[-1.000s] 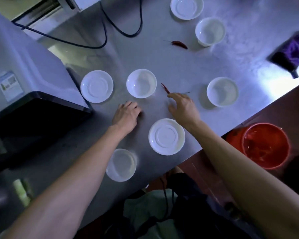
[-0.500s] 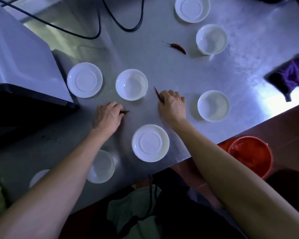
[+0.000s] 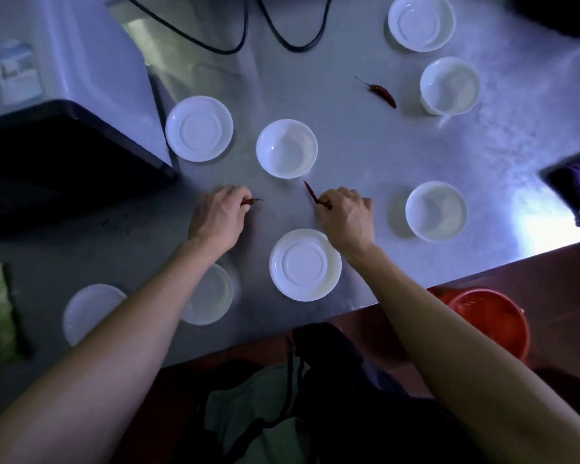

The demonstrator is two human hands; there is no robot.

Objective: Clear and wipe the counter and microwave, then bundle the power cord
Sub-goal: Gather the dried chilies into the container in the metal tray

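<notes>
While both hands work the middle of the steel surface [image 3: 365,155], the things to clear are dried red chillies: judged very light, brittle, thin-skinned, likely to crack if squeezed. Best taken by a fingertip pinch at the stem or mid-body, lifted rather than dragged.

Left to right:
- Microwave [image 3: 64,105] at far left edge, black power cord [image 3: 245,35] trailing behind it across the back. Cord looks limp, flexible; not yet bundled.
- Left hand [image 3: 216,217], fingers curled down, pinching a small chilli [image 3: 253,201] whose tip pokes out toward the right. Knuckles low, close to the metal.
- Right hand [image 3: 345,216], fingers curled, pinching a second chilli [image 3: 312,195] at its lower end; the pod's free end angles up toward a small white bowl [image 3: 286,148], just short of it.
- Third chilli [image 3: 382,93] lies loose farther back right, beside a white cup [image 3: 449,85]; untouched.
- Purple cloth [image 3: 576,185] at far right edge, well apart from both hands; soft, presumably for wiping.

White saucers and bowls scattered around: hard, smooth, breakable; grip by the rim.
</notes>
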